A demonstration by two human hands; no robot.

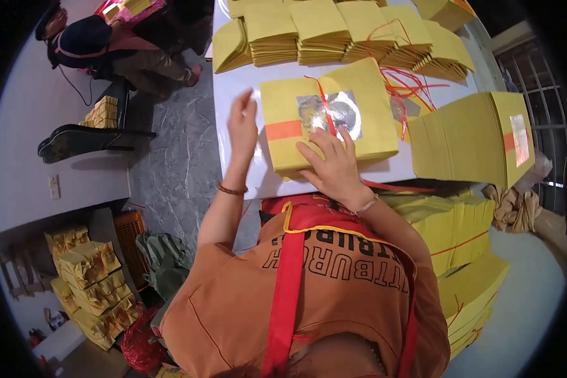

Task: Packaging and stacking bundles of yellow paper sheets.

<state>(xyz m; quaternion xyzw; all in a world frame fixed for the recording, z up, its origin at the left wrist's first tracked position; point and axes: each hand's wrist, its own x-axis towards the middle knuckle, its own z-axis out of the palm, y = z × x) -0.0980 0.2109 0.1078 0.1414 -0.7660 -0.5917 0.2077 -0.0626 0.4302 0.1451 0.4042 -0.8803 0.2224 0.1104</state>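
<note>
In front of me on the table lies a stack of yellow paper sheets with a silver foil square and an orange-red band on its top sheet. A thin red string runs across the foil. My right hand rests on the stack's near part, fingers spread over the lower edge of the foil, close to the string. Off the stack's left side is my left hand, raised with its fingers stretched out and nothing visible in it.
Folded yellow paper bundles line the table's far side. Loose red strings lie to the right, beside a fanned yellow stack. More tied bundles are piled at lower left. Another person is at upper left.
</note>
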